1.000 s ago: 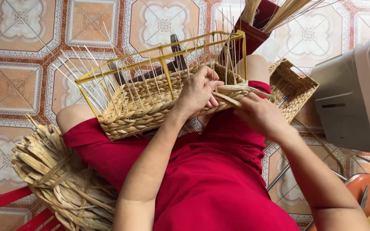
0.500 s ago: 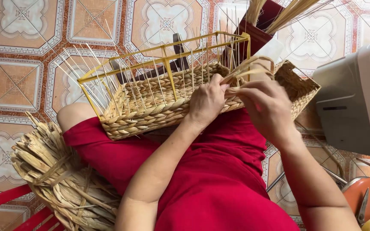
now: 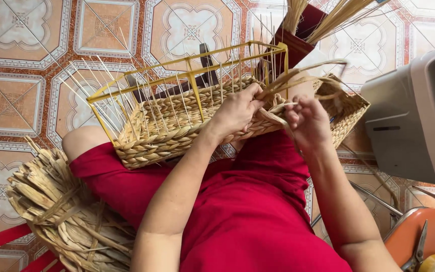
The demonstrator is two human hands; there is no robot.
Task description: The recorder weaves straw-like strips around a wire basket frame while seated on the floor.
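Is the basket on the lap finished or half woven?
Half woven: the basket has bare thin spokes above its braided rows inside the yellow frame.

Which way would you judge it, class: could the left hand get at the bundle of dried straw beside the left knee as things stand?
Probably yes: the left hand rests on the woven basket, and nothing lies between it and the straw bundle.

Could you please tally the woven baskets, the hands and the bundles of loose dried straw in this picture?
Baskets: 2, one on the yellow frame at, one behind the right hand at
Hands: 2, left hand, right hand
Straw bundles: 2, one by the knee, one upright in the dark red holder
Total: 6
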